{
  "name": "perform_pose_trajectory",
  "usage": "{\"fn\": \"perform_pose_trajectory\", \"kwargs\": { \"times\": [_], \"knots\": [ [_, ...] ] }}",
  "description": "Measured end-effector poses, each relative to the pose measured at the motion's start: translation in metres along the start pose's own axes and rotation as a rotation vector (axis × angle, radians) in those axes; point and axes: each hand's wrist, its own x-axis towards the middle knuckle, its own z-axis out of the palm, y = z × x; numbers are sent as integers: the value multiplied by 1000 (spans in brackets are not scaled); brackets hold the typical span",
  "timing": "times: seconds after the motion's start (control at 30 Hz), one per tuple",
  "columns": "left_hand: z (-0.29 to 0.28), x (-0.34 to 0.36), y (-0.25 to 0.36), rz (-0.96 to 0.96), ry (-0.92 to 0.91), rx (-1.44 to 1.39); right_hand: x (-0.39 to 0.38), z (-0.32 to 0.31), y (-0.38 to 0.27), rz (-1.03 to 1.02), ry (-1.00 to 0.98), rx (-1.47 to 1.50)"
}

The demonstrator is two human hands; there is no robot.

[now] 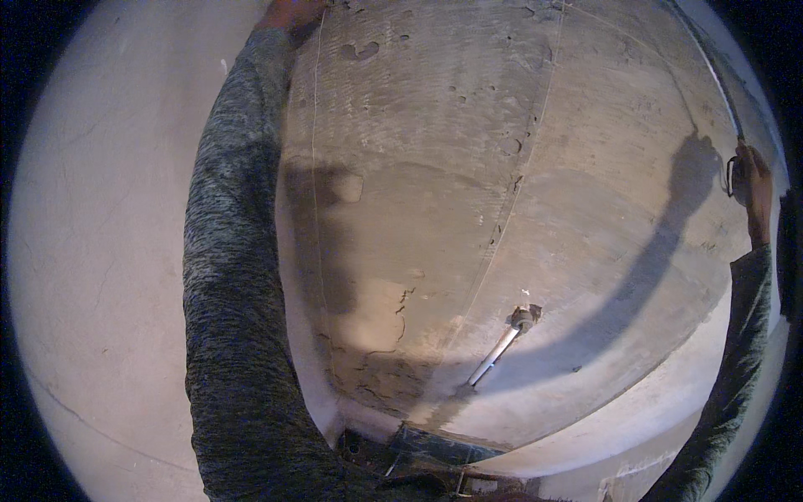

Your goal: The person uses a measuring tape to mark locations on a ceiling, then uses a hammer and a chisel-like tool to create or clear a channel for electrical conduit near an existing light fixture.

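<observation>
My left hand point(293, 12) is raised at the top edge, beside the rough grey-brown plastered surface; its fingers are mostly cut off by the frame. At the far right, my right hand point(756, 188) is closed around the lower end of a long thin strip point(712, 65), which curves up out of the picture. A small dark loop point(730, 177) sticks out beside those fingers. What else lies inside the grip is hidden. Both arms are stretched up in dark mottled sleeves.
Thin pale lines point(475, 305) cross the patched plaster point(418, 217), which has pits and cracks. A light tube point(495, 356) juts from a round socket point(524, 318). A smooth pale wall point(109, 234) stands left. Dark items point(443, 446) lie at the bottom.
</observation>
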Motion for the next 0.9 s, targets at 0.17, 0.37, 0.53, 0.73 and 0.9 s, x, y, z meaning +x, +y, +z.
{"fn": "perform_pose_trajectory", "kwargs": {
  "times": [0.17,0.37,0.53,0.73,0.9],
  "knots": [
    [-6,12,-37,77,-276,215,15,45,16,-828,421,-390],
    [6,25,-70,158,-172,112,23,83,-19,-186,188,147],
    [3,21,-47,147,-269,-156,22,86,-36,-133,211,-33],
    [12,32,-83,297,-129,76,31,95,-32,-203,405,-121],
    [11,32,-74,145,-314,154,50,93,-20,-271,268,-91]
  ]
}}
